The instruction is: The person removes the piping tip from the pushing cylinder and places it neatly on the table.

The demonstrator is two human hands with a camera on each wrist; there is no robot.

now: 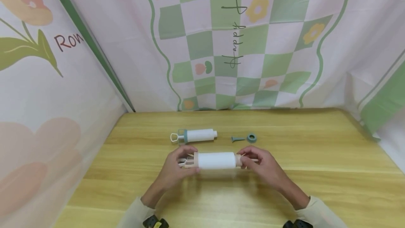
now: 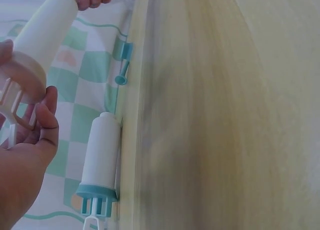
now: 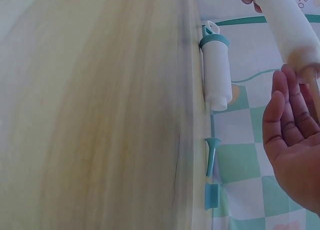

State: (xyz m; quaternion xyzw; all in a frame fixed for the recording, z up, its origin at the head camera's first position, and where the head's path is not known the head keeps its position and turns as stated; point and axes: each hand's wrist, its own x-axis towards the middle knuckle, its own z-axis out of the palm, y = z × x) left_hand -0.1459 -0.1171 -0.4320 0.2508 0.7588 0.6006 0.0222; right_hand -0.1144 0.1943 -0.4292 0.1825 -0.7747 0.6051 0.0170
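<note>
Between both hands a piping syringe with a white barrel [image 1: 216, 160] lies sideways, held just over the table. Its beige collar [image 1: 196, 160] and handle are at the left end, gripped by my left hand [image 1: 174, 166] with thumb and fingers on either side of the collar. At the other end, my right hand [image 1: 265, 166] holds the beige ring cap [image 1: 238, 160] in its fingertips. A slim beige nozzle [image 3: 314, 87] sticks out past that cap, partly hidden by the fingers in the head view.
Behind the hands lies a second piping syringe [image 1: 200, 135], white with a teal collar and handle. To its right are a small teal nozzle [image 1: 238, 139] and a teal ring cap [image 1: 251, 137]. A patterned curtain [image 1: 227, 87] hangs at the wooden table's [image 1: 316, 157] far edge.
</note>
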